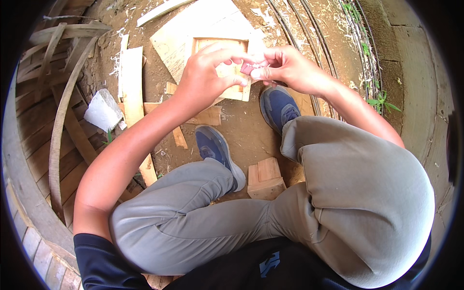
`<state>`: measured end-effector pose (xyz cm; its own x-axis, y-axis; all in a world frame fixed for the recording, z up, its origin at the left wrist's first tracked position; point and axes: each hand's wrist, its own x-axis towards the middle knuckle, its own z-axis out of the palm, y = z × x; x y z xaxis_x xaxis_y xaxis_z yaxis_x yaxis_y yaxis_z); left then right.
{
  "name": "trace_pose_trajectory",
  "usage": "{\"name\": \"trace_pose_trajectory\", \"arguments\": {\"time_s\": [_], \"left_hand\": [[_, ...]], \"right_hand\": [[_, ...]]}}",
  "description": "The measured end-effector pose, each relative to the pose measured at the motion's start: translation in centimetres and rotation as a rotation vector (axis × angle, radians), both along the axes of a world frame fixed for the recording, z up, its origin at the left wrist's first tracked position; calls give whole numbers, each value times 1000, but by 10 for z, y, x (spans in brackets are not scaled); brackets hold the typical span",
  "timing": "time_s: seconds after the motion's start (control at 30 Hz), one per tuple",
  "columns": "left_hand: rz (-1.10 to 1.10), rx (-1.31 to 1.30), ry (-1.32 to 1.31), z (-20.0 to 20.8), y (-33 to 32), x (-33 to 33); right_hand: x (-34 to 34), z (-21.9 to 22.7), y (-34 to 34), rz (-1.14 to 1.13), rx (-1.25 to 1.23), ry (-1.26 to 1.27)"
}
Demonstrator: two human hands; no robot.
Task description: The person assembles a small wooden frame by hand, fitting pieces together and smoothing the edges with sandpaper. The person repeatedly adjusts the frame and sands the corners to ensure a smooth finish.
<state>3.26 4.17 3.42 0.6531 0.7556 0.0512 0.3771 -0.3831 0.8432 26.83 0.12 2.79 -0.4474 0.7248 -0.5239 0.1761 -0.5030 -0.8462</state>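
Observation:
My right hand (288, 69) pinches a small reddish-pink piece (247, 67) between thumb and fingers; its exact kind is too small to tell. Close by on its left, my left hand (209, 69) is open, thumb and index finger apart on either side of the piece's near end. Whether the left index fingertip touches it, I cannot tell. Beneath both hands lies a shallow wooden frame (188, 52) with a raised rim, partly hidden by my fingers. It rests on a pale wooden board (212, 19) on the ground.
Wooden strips (132, 77) and a pale stone block (103, 110) lie to the left, beside a curved slatted wooden structure (55, 111). Dark rods (309, 29) run along the right. A wooden block (266, 177) stands between my legs. Shavings litter the dirt.

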Motion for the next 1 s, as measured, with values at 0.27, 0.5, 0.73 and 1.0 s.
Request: {"name": "trace_pose_trajectory", "arguments": {"time_s": [0.27, 0.5, 0.73, 1.0], "left_hand": [[25, -565, 11, 0, -5, -1], [155, -625, -70, -20, -24, 5], [70, -631, -57, -16, -14, 8], [8, -693, -59, -14, -9, 4]], "right_hand": [[-1, -6, -10, 2, 322, -186], [-6, 7, -22, 108, 656, -402], [-6, 1, -20, 39, 728, -407], [-6, -8, -21, 40, 918, -453]]}}
